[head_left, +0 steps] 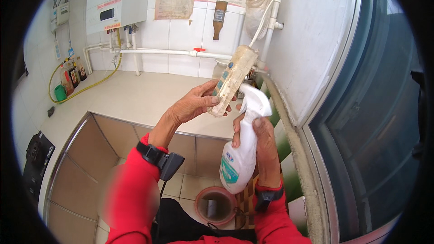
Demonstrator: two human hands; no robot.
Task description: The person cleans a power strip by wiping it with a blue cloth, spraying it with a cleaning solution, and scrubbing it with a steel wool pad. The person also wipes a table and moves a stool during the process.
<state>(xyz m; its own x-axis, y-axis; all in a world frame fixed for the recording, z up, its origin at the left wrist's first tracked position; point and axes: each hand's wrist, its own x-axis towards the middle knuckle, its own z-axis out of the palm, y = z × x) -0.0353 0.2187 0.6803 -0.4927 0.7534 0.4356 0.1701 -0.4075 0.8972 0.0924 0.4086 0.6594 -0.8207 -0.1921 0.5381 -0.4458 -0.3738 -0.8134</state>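
Note:
A grimy, off-white power strip [242,70] slants up to the right above the counter, its lower end gripped by my left hand [194,101]. Its white cable runs upward from the far end. My right hand [264,138] is wrapped round the neck of a white spray bottle [239,160] with a green label. The bottle's nozzle points left, close beside the strip. Where the fingers rest on the trigger is partly hidden by the bottle.
A pale counter [149,90] bends round my front and left. Behind it, white pipes [162,52] run below a water heater [113,2]; bottles [72,74] stand at the left. Below me sits a water-filled basin [216,205]. A window [361,108] flanks my right.

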